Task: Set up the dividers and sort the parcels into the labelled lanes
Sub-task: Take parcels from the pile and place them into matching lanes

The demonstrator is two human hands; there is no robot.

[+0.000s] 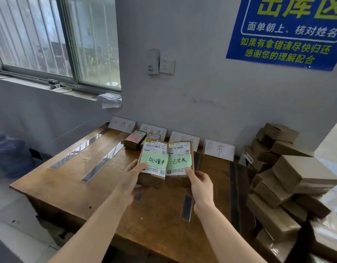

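Observation:
Above the wooden table [72,188] I hold two brown parcels side by side, each with a shipping label and a green handwritten note. My left hand [132,179] grips the left parcel [153,158] and my right hand [199,184] grips the right parcel [180,158]. Clear strip dividers lie on the table: two long dividers on the left [78,150] [105,160], another divider [187,205] under my right wrist. White lane labels [218,149] lean against the wall. Two small parcels [134,141] sit in the second lane at the back.
A tall, loose stack of brown parcels [289,179] fills the right side beside the table. A blue water jug [9,152] stands on the floor at left. The window sill [69,90] carries small items, and a wall socket [166,65] sits above the table.

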